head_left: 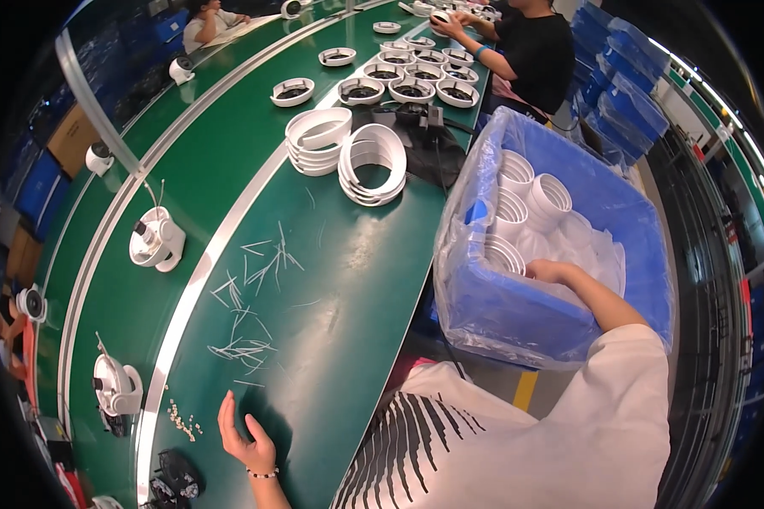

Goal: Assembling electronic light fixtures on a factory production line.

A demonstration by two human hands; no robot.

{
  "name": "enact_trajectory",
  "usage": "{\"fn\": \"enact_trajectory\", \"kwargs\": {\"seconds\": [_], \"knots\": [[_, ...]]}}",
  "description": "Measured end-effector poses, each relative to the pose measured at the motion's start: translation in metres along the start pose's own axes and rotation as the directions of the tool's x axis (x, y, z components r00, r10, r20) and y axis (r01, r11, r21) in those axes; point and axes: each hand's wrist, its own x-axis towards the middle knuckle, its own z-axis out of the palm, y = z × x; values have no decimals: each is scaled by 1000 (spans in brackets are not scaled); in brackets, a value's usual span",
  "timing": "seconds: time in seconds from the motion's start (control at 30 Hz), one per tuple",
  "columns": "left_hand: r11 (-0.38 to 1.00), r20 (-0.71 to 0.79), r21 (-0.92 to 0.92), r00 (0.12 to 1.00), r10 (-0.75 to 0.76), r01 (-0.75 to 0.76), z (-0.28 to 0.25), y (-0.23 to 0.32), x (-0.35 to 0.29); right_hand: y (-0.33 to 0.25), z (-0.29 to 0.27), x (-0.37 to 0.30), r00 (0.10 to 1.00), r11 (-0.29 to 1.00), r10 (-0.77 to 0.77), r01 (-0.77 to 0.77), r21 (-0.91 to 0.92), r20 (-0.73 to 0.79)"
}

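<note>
Now | right hand [550, 271] fingers seemingly on white rings [505, 252], grip unclear | left hand [244, 437] fingers spread

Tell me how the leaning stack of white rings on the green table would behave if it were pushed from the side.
The stack of white rings already tilts, so a side push would likely topple or spread it. The rings look thin, hollow and rigid, probably light. Their round rims could roll across the smooth green table. The flatter stack beside it looks steadier.

Right hand [552, 271] fingertips hidden among white ribbed plastic rings [518, 216] inside blue plastic-lined bin [518, 314]; grasp unclear. Small pale bits [182, 420] left of bin, too small to identify.
</note>
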Motion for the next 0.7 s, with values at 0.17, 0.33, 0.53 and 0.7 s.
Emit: {"fn": "enact_trajectory", "kwargs": {"seconds": [0.17,0.33,0.53,0.7], "knots": [[1000,22,-28,1000,7,-6,8,-9,-2,46,36,47,985,974,-166,158,165,38],[997,1,-21,997,-76,76,-1,-5,-8,41,30,40,970,989,-20,-16,-149,-241],[994,40,-60,996,-84,86,1,-6,-5,80,47,52,920,983,-78,8,-181,-383],[992,33,-71,994,-101,103,2,-8,-4,64,41,45,929,973,-84,-2,-232,-361]]}}
